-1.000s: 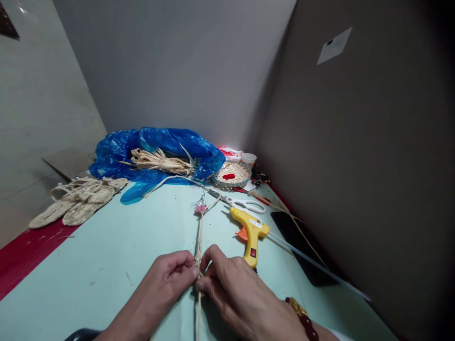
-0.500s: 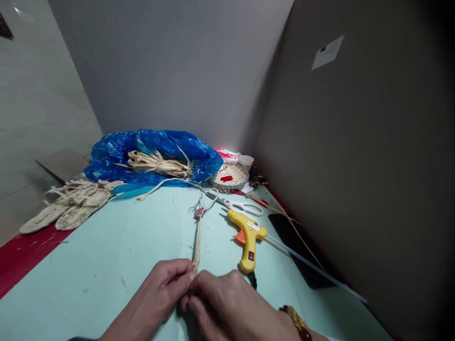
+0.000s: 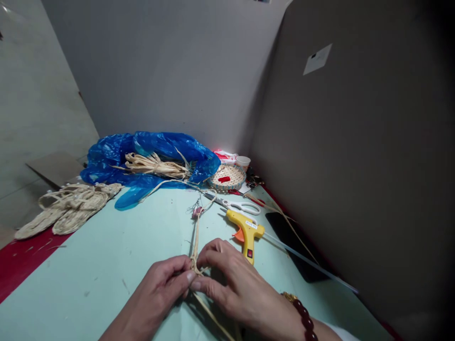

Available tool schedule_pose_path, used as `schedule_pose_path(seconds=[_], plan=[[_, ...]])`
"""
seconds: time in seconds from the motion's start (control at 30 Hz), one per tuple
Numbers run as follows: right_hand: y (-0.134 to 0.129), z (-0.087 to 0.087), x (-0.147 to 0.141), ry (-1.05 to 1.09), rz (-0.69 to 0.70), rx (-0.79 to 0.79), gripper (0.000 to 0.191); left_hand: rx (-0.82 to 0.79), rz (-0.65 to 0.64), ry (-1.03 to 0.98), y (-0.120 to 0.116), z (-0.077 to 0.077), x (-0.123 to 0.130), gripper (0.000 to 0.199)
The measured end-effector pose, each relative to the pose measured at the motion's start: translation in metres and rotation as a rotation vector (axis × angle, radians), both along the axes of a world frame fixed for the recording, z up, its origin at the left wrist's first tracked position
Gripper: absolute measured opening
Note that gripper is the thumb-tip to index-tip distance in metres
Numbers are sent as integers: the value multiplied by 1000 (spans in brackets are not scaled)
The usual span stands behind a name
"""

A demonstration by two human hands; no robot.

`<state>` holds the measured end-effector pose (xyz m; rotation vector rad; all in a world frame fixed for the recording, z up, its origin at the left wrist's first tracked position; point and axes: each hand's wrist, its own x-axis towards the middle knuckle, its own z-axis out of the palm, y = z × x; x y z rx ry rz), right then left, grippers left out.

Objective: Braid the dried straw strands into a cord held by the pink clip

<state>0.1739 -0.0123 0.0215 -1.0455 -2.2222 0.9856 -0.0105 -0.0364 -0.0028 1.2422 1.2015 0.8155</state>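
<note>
A tan raffia cord (image 3: 196, 237) runs from a small pink block (image 3: 197, 212) down to my hands at the lower middle of the table. My left hand (image 3: 161, 289) pinches its knotted lower end between thumb and forefinger. On the right side of that knot, my right hand (image 3: 231, 284) has its thumb and forefinger curved apart around the strands; its fingertips are close to the knot, and whether they grip a strand is unclear. A loose strand (image 3: 213, 316) trails below toward the front edge.
A yellow glue gun (image 3: 246, 229) with a long glue stick lies right of the cord, near white-handled scissors (image 3: 241, 207) and a black flat object (image 3: 284, 232). Behind are a blue bag (image 3: 170, 142) with raffia and a woven basket (image 3: 232, 183). Woven soles (image 3: 76, 208) lie left.
My right hand has opened up and lifted slightly, uncovering the knot and the trailing strand. My left hand keeps its pinch. The view has shifted slightly.
</note>
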Motion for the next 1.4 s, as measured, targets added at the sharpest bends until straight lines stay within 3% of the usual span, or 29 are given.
schedule_pose_path(seconds=[0.1,0.2,0.27,0.43,0.53,0.6,0.67,0.73,0.77,0.93,1.03,1.1,1.27,1.4], plan=[[4,-3,0,43,89,-122,26,34,-8,8,-1,4,1,27],[6,-3,-1,145,179,-507,31,35,-80,-9,-2,5,0,27],[6,-2,-2,175,192,-673,31,44,-116,36,-2,4,-2,29],[8,3,0,95,143,-532,30,61,-27,93,0,4,-3,36],[11,3,0,129,141,-492,27,-73,7,-28,0,12,0,39],[12,3,1,217,135,-543,22,-195,15,-128,-1,17,2,37],[13,3,0,332,142,-709,18,-260,7,-195,-1,19,2,36],[13,4,0,383,161,-839,16,-259,-1,-190,-1,18,0,34],[13,4,0,360,159,-827,18,-231,-1,-156,-1,17,-1,34],[11,3,-5,136,17,-349,27,31,-29,171,-3,11,-2,32],[10,-2,-7,79,3,-254,25,98,-48,306,-3,10,-2,28],[10,-6,-7,95,38,-290,20,92,-78,311,-3,10,-2,26],[13,-7,-8,246,193,-676,12,58,-146,217,-2,14,-3,28],[11,-3,-11,183,101,-584,9,127,-60,311,-4,15,-2,28]])
